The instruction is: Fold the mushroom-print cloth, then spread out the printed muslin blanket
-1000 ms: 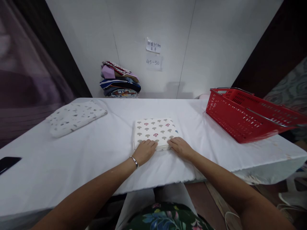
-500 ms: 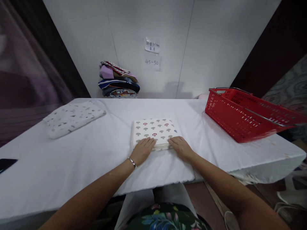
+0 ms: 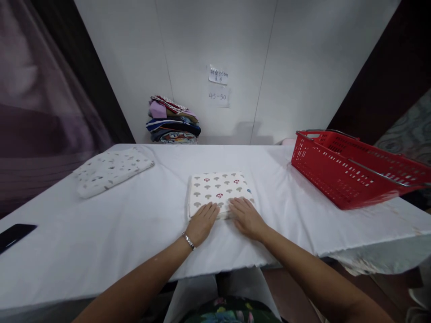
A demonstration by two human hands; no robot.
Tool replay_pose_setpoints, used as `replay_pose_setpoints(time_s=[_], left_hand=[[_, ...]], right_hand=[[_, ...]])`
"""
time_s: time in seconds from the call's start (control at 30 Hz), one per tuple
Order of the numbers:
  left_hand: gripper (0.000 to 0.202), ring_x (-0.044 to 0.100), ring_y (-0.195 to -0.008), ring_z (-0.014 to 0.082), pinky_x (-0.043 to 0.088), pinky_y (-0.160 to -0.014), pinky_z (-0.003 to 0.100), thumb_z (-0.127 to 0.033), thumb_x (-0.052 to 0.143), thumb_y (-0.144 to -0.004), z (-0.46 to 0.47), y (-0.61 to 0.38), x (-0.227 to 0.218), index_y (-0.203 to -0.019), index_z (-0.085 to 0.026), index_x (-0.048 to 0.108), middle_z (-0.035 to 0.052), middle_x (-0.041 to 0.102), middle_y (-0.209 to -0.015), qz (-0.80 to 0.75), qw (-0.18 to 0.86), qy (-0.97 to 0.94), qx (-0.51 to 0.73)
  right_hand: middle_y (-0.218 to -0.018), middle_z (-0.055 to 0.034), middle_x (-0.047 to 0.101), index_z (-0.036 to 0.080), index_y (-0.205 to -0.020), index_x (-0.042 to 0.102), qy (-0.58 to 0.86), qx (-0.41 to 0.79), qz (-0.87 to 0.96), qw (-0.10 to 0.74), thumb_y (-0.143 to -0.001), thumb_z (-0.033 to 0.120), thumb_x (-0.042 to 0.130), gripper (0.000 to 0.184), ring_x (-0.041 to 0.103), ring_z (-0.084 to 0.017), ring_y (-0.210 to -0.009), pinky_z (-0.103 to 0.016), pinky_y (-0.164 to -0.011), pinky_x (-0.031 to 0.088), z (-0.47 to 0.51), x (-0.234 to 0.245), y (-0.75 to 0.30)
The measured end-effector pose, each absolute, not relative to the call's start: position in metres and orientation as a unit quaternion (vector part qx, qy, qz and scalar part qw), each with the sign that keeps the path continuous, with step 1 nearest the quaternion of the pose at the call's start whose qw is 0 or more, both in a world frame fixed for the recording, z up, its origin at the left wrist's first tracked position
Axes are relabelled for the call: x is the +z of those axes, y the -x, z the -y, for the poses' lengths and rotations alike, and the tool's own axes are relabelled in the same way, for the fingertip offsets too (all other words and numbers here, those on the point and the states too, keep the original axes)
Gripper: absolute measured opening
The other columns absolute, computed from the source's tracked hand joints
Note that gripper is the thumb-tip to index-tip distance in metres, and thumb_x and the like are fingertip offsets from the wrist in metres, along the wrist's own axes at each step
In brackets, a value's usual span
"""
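Note:
A white cloth with a grey, red and blue mushroom print (image 3: 215,188) lies folded into a flat, layered rectangle on the table in front of me. My left hand (image 3: 203,222) rests on its near left part, fingers stretched over the front edge. On the near right part lies my right hand (image 3: 247,218), its fingers extended flat on the fabric. Neither hand grips the cloth. My palms cover parts of the front fold.
The table has a white cover (image 3: 134,242). At the right stands a red plastic basket (image 3: 323,175) with metal handles. Another folded patterned cloth (image 3: 112,170) lies at the left, near a black phone-like object (image 3: 15,235). Folded fabrics (image 3: 173,123) are stacked at the back.
My right hand has shifted a little left and farther onto the cloth. My left hand stays at the front edge. The whole view has tilted slightly upward.

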State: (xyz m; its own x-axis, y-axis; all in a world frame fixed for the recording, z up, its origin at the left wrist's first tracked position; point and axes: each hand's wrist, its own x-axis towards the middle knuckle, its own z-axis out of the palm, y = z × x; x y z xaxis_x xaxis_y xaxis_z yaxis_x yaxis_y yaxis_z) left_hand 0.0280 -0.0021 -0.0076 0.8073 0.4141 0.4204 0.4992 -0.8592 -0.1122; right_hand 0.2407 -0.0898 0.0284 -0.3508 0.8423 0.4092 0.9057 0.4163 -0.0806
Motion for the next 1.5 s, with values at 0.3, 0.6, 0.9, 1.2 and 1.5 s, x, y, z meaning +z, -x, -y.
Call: replay_pose_setpoints(time_s=[0.3, 0.6, 0.9, 1.2, 1.5], left_hand=[[0.035, 0.046, -0.122, 0.0188, 0.039, -0.103, 0.04, -0.024, 0.035, -0.091, 0.001, 0.015, 0.007, -0.12, -0.017, 0.054, 0.0072, 0.055, -0.127, 0.294, 0.039, 0.933, -0.206], [0.033, 0.043, -0.125, 0.0207, 0.038, -0.104, 0.041, -0.031, 0.04, -0.089, -0.022, -0.002, 0.036, -0.114, -0.016, 0.057, 0.0087, 0.052, -0.13, 0.437, -0.027, 0.847, -0.302], [0.027, 0.055, -0.109, 0.018, 0.045, -0.094, 0.035, -0.032, 0.043, -0.085, -0.029, 0.001, 0.004, -0.102, -0.019, 0.061, 0.0067, 0.059, -0.118, 0.525, -0.191, 0.737, -0.38], [0.033, 0.059, -0.07, 0.0173, 0.04, -0.06, 0.026, -0.053, 0.053, -0.075, -0.054, -0.006, 0.03, -0.072, -0.02, 0.052, 0.0025, 0.064, -0.077, 0.667, -0.28, 0.642, -0.255], [0.028, 0.057, -0.067, 0.0165, 0.038, -0.058, 0.026, -0.044, 0.046, -0.082, -0.055, 0.001, 0.022, -0.065, -0.021, 0.048, 0.0015, 0.061, -0.067, 0.656, -0.232, 0.683, -0.224]], right_hand=[[-0.144, -0.0099, 0.034, 0.017, -0.14, 0.029, 0.532, -0.068, 0.827, 0.17, -0.087, 0.026, 0.045, 0.057, 0.027, -0.024, -0.134, -0.048, -0.107, 0.026, 0.081, -0.002, -0.217], [-0.144, -0.0092, 0.032, 0.017, -0.141, 0.027, 0.54, -0.066, 0.822, 0.166, -0.085, 0.023, 0.046, 0.06, 0.028, -0.026, -0.133, -0.049, -0.107, 0.028, 0.084, 0.004, -0.213], [-0.145, -0.0083, 0.032, 0.017, -0.144, 0.02, 0.529, -0.085, 0.826, 0.177, -0.085, 0.02, 0.043, 0.063, 0.028, -0.024, -0.134, -0.049, -0.107, 0.028, 0.085, -0.002, -0.215], [-0.144, -0.0087, 0.034, 0.018, -0.144, 0.022, 0.535, -0.09, 0.82, 0.184, -0.086, 0.022, 0.043, 0.062, 0.028, -0.025, -0.133, -0.048, -0.106, 0.03, 0.086, -0.002, -0.214], [-0.144, -0.0077, 0.033, 0.02, -0.144, 0.019, 0.541, -0.065, 0.819, 0.178, -0.086, 0.021, 0.045, 0.064, 0.028, -0.024, -0.134, -0.049, -0.107, 0.03, 0.089, 0.0, -0.215]])
